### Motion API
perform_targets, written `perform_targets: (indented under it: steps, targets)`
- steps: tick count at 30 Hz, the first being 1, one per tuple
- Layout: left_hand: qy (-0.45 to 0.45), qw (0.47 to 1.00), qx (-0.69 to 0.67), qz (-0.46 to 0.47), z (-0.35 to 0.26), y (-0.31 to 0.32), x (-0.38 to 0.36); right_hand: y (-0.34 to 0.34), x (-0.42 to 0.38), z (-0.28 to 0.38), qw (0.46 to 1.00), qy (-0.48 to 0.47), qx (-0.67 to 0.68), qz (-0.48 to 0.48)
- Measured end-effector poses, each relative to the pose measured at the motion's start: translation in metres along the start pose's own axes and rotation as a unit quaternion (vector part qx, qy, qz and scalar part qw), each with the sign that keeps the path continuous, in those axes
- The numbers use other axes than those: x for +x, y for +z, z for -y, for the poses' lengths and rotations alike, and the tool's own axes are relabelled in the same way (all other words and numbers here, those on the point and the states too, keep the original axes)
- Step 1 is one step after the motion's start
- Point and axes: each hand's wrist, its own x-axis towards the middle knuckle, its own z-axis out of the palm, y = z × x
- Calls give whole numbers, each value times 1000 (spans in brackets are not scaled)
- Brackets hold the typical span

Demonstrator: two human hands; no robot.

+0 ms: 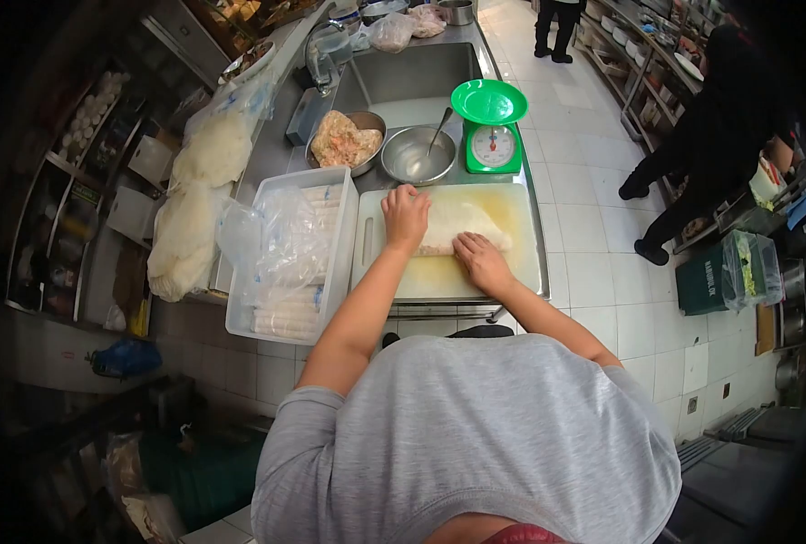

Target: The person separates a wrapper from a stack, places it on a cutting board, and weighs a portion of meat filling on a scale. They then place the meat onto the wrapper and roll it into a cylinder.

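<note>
Pale, thin and floppy, the white wrapper sheet (462, 222) lay across the middle of the cream plastic cutting board (521, 263), and both hands were flat on it. The left hand (406, 218) pressed down at the sheet's left edge, fingers spread and not closed round anything, most likely pinning that end so it could not slide. The right hand (482, 261) sat on the near edge, palm down, fingers open over a fold, apparently tucking the sheet over on itself.

Just left of the board stood a clear plastic tray (240, 317) with finished white rolls (285, 317) lined up inside and a loose plastic film (281, 240) over them, close enough for an easy reach. Behind the board, a round metal bowl of chopped filling (344, 140) sat beside an empty steel bowl with a spoon (417, 154), and a green kitchen scale (491, 127) stood at the right. All of it rested on the steel surface (276, 145). A person in dark clothes (711, 136) stood well apart on the tiled floor.
</note>
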Motion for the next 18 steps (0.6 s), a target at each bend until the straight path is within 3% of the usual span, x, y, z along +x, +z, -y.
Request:
perform_targets:
  steps: [3,6,10,18]
  targets:
    - [80,989,-81,99,-5,-2,-17,7,-1,-5,1000,8,15,-7]
    - [67,949,-162,261,-16,-9,-45,3,1,-4,1000,23,-9,-6]
    - [60,951,-140,270,-22,-18,-53,0,-1,0,999,18,-35,-29]
    - [39,929,-174,323,-20,-23,-66,-6,-11,0,999,7,-4,39]
